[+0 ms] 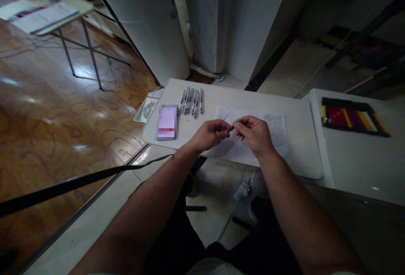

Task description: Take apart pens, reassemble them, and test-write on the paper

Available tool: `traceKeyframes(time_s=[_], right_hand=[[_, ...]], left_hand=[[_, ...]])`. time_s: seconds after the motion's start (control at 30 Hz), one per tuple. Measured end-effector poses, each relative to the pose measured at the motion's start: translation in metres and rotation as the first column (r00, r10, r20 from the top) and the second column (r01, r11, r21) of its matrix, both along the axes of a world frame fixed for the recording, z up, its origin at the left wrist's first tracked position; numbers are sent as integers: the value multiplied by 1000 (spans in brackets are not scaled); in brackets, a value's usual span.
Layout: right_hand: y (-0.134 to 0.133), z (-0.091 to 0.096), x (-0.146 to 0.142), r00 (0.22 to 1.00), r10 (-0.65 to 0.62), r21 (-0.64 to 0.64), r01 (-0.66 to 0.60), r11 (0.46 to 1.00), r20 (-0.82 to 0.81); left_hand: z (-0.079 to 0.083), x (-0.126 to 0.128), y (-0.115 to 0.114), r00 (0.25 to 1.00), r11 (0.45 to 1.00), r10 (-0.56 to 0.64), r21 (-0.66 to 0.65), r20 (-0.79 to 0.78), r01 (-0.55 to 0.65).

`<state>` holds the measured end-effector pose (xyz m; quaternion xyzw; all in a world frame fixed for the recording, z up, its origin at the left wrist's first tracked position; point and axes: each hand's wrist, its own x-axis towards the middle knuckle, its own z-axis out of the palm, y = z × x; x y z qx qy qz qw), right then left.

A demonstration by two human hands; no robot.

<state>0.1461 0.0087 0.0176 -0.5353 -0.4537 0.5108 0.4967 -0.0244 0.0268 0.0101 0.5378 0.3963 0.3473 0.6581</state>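
Over a printed white sheet (278, 129) on the small white table, my two hands meet fingertip to fingertip. My left hand (212, 133) is closed, pinching a slim dark pen (231, 129); most of the pen is hidden by the fingers. My right hand (255, 133) is closed too, with thumb and forefinger on the pen's other end. Several clear-barrelled pens (191, 101) lie side by side near the table's far left corner. Close to them, at the left edge, is a phone (167, 122) with a blurred-out pale screen.
The white table (300, 140) adjoins another white surface (357, 161) bearing a dark-edged pack with coloured stripes (354, 117). A black strap (95, 180) crosses at left. White columns stand behind. A folding table (85, 7) with papers and a box is at far left.
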Motion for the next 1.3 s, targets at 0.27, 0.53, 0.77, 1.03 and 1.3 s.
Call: traceKeyframes(time_s=[0.27,0.53,0.77,1.03,1.3], right_hand=[[1,-3,-3,998,-60,20,60,998,5],[5,-8,8,992,-25,41,20,999,122],[9,-19,18,745,-41,147,-76,986,666],[1,-20,-1,522,48,41,-159,986,852],[1,-23,-6,473,51,-8,-93,996,880]], left_hand=[[-10,-2,2,998,996,-42,73,-57,46],[-1,-5,3,1000,1000,28,4,10,-28],[2,-12,10,969,974,220,-79,112,-212],[1,-11,11,957,957,274,-127,92,-262],[-1,-10,11,959,957,272,-125,86,-260]])
